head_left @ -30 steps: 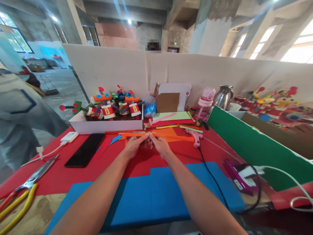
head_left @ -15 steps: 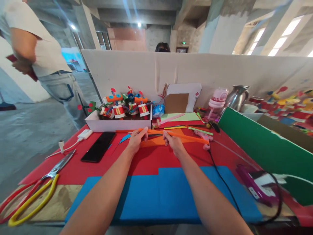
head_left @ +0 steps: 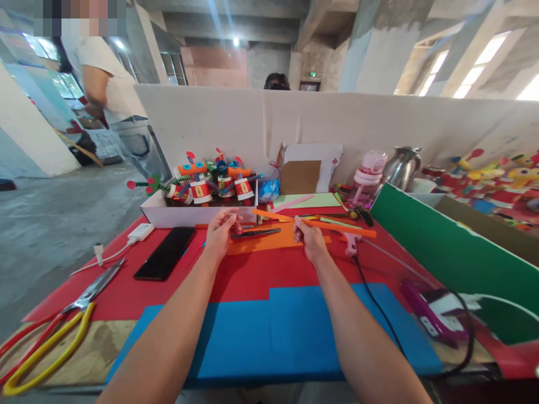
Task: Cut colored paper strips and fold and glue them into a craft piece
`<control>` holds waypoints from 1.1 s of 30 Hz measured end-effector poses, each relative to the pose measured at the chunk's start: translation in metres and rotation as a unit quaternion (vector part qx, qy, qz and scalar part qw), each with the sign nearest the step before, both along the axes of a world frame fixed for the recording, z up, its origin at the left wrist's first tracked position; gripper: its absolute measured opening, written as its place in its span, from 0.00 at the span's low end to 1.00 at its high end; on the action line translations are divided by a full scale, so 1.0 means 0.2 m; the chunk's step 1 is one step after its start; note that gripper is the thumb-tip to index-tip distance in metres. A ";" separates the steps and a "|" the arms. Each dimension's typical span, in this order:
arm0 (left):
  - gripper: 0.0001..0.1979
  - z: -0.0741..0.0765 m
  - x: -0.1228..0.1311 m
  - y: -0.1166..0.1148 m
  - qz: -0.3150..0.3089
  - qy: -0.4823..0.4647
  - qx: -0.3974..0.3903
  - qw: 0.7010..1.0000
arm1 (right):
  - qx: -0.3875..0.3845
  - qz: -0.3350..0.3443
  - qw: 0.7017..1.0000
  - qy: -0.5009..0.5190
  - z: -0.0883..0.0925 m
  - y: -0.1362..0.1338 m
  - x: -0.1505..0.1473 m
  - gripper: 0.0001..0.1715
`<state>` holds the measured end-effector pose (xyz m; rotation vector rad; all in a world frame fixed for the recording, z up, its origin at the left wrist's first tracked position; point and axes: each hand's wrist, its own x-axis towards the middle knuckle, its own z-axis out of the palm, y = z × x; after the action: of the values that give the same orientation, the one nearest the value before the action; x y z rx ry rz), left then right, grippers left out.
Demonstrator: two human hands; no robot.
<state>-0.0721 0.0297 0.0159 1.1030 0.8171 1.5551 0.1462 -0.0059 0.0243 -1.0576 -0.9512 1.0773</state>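
Observation:
My right hand (head_left: 309,237) pinches a long orange paper strip (head_left: 337,226) near its middle. The strip slants across in front of me, above the red table covering. My left hand (head_left: 222,229) is off the strip, its fingers loosely curved and slightly apart. Just under its fingertips are dark-bladed scissors (head_left: 261,231) with a reddish handle, partly hidden by the hand. They lie over an orange paper sheet (head_left: 273,242). A pink glue gun (head_left: 351,244) rests right of my right hand.
A white box (head_left: 202,216) of paper-cup figures stands behind my left hand. Left are a black phone (head_left: 165,253) and large shears (head_left: 80,306). Blue sheets (head_left: 269,336) cover the front. A green box (head_left: 446,252) and purple power strip (head_left: 435,314) stand right. A person (head_left: 113,90) stands beyond.
Half a second ago both hands held the orange strip. My left hand has let go and moved left; my right hand keeps the strip, whose left end is now free.

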 end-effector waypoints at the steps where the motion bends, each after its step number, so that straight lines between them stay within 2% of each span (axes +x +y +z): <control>1: 0.13 0.01 0.01 -0.01 -0.014 -0.013 -0.004 1.000 | -0.001 0.018 1.000 0.010 0.01 -0.01 0.00 0.27; 3: 0.15 0.02 0.02 -0.02 -0.060 -0.009 -0.038 0.997 | -0.009 0.070 0.997 0.014 0.03 -0.03 0.00 0.26; 6: 0.24 0.03 0.04 -0.07 -0.180 0.052 -0.109 0.976 | -0.023 0.175 0.983 -0.040 0.06 -0.08 -0.01 0.25; 8: 0.28 0.03 0.05 -0.10 -0.272 0.112 -0.142 0.945 | -0.029 0.244 0.963 -0.107 0.07 -0.10 -0.01 0.25; 11: 0.25 0.02 0.06 -0.14 -0.395 0.211 -0.151 0.881 | -0.034 0.305 0.931 -0.196 0.07 -0.11 -0.01 0.23; 14: 0.20 0.02 0.09 -0.16 -0.467 0.278 -0.129 0.830 | -0.028 0.273 0.934 -0.228 0.03 -0.08 -0.04 0.24; 17: 0.20 0.01 0.13 -0.18 -0.450 0.285 -0.137 0.835 | 0.000 0.218 0.951 -0.218 -0.02 -0.05 -0.07 0.23; 20: 0.21 0.01 0.14 -0.18 -0.431 0.275 -0.164 0.843 | 0.016 0.194 0.952 -0.236 -0.05 -0.03 -0.10 0.26; 22: 0.21 0.01 0.13 -0.18 -0.441 0.272 -0.173 0.838 | 0.004 0.166 0.954 -0.248 -0.05 -0.02 -0.09 0.28; 27: 0.21 0.02 0.10 -0.16 -0.498 0.273 -0.173 0.804 | -0.008 0.091 0.975 -0.204 -0.02 0.00 0.02 0.29; 33: 0.20 0.01 0.08 -0.17 -0.526 0.276 -0.170 0.786 | 0.017 -0.001 0.990 -0.140 0.04 -0.01 0.17 0.27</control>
<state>-0.0557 -0.0035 0.0177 1.3914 0.6098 0.1235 0.1804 -0.0071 0.0313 -1.2028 -1.1868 0.9217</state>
